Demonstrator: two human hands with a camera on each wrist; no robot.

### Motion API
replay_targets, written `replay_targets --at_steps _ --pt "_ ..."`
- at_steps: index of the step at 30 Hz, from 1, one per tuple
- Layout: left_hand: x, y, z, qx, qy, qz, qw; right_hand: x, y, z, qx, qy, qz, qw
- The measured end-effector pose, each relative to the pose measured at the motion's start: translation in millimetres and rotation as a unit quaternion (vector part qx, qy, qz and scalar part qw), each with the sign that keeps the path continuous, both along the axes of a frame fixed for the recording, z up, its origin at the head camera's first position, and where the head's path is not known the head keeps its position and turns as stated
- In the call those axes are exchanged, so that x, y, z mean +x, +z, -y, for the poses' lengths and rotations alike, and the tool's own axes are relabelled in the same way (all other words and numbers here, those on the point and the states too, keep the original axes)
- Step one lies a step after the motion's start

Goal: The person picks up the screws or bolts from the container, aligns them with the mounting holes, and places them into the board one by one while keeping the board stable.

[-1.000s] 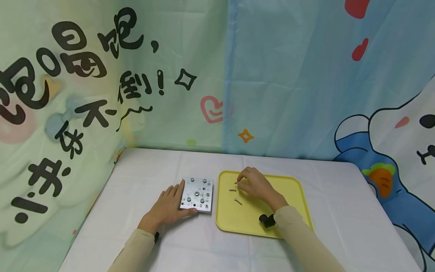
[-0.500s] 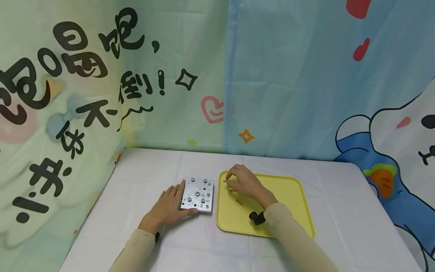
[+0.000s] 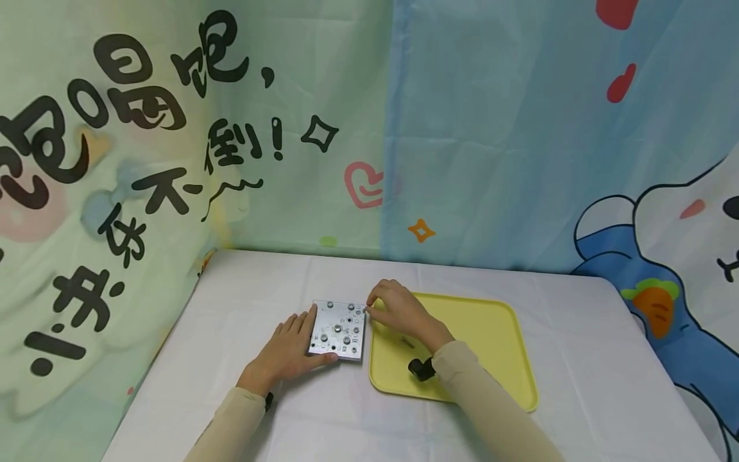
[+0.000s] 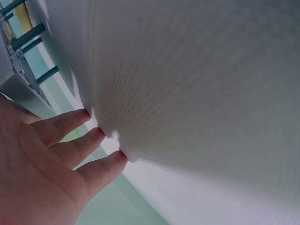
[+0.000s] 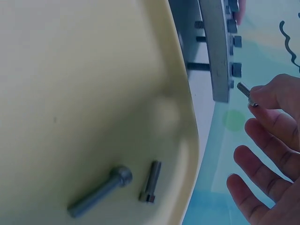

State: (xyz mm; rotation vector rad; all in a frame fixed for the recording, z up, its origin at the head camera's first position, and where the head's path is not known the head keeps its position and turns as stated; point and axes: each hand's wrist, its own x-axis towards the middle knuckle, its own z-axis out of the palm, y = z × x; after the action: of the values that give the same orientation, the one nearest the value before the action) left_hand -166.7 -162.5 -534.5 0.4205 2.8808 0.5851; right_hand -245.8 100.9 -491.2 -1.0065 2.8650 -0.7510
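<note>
A silver metal plate (image 3: pixel 326 323), set with several socket-head screws, stands on the table. Their threaded ends stick out below it in the right wrist view. My left hand (image 3: pixel 284 351) lies along its left side with fingers straight; the thumb touches the near edge. In the left wrist view, three fingertips press on the white cloth. My right hand (image 3: pixel 398 311) is at the plate's far right corner. Thumb and index finger pinch a small screw (image 5: pixel 245 90), threaded end toward the plate and apart from it in the right wrist view; the other fingers are loosely bent.
A yellow tray (image 3: pixel 473 346) lies right of the plate, under my right forearm. On it are a longer screw (image 5: pixel 96 193) and a shorter screw (image 5: pixel 151 182). The white-covered table (image 3: pixel 589 359) meets printed curtains (image 3: pixel 491 160) at the back.
My right hand has moved left from above the tray to the plate's far right corner, carrying the pinched screw. My left hand has stayed at the plate.
</note>
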Motion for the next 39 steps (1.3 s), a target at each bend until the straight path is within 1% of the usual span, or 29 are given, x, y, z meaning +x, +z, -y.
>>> replay_targets --at_steps 4,15,26,32,39 --pt "-0.2 0.6 -0.1 -0.002 -0.001 0.002 1.0000 0.6 -1.8 5.0 0.006 0.005 0.001 1.000" --pt "-0.2 4.4 -0.4 -0.009 -0.002 0.003 1.0000 -1.1 -6.1 12.0 0.027 0.015 -0.026 0.999" --pt "0.5 4.3 -1.1 -0.011 0.001 0.004 0.9999 -0.8 -5.7 17.5 0.033 0.012 -0.024 0.999" --pt "1.2 4.0 -1.7 -0.004 0.003 0.007 1.0000 0.7 -4.5 7.0 0.015 -0.006 -0.012 1.000" --pt "1.6 3.3 -1.3 -0.003 0.004 0.007 1.0000 2.1 -4.6 -19.2 0.006 -0.017 -0.008 1.000"
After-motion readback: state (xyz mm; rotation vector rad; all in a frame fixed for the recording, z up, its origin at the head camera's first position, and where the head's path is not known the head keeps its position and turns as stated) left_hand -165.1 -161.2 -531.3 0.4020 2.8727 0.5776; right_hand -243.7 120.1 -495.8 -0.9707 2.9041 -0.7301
